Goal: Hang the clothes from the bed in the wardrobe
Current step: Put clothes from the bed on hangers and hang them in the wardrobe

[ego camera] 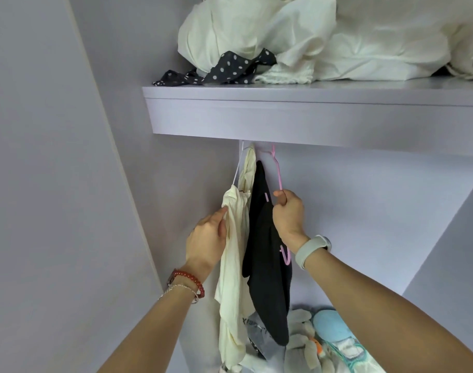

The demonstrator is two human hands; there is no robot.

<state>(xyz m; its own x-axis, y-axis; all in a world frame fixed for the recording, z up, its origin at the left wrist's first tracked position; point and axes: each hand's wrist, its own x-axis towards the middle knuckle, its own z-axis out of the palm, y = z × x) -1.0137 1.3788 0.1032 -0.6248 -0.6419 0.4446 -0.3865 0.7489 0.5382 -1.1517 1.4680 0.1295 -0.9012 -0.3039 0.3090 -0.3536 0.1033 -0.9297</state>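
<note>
My right hand curled round lower arm of thin pink wire hanger, likely steadying black garment draped on it. My left hand, fingers near straight, touching cream garment on white hanger, probably parting it from black one. Both hang under lilac wardrobe shelf. Rail hidden behind shelf front, so I can't confirm hooks seated. Bed out of view.

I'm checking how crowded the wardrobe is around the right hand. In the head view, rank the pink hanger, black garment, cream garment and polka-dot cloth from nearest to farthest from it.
1. Pink hanger, gripped by the right hand.
2. Black garment, just left of it.
3. Cream garment, further left, touched by the left hand.
4. Polka-dot cloth, up on the shelf.
</note>
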